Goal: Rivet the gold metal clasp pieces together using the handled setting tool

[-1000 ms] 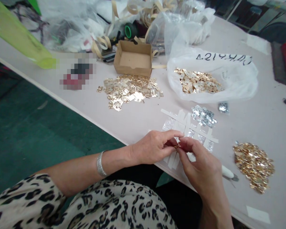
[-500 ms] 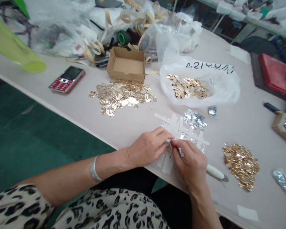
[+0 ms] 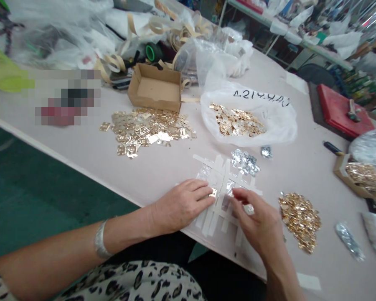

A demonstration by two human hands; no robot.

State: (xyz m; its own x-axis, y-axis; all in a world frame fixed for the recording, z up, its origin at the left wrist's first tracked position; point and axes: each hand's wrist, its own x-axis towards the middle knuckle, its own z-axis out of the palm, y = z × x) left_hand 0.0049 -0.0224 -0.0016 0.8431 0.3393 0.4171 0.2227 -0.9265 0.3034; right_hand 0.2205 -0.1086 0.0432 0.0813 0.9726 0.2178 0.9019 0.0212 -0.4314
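My left hand [image 3: 181,205] lies flat on a lattice of crossed pale tape strips [image 3: 221,177], its fingertips beside a small gold metal piece [image 3: 212,192] stuck on the tape. My right hand [image 3: 257,221] hovers over the lattice's right side with its fingers apart, holding nothing I can see. Shiny foil shows through the strips. Beyond the lattice lies a heap of silver flakes [image 3: 245,162]. To the right of my right hand is a pile of gold pieces [image 3: 299,221].
Flat gold pieces [image 3: 147,129] lie beside a cardboard box [image 3: 155,88], and more fill a white plastic bag [image 3: 238,119]. A pixelated patch [image 3: 65,98] covers part of the table [image 3: 65,144]. Plastic bags and tan strips crowd the back.
My hands have parted from their pinch. The small gold piece now sits on the tape by my left fingertips. The whole table has shifted left in view.
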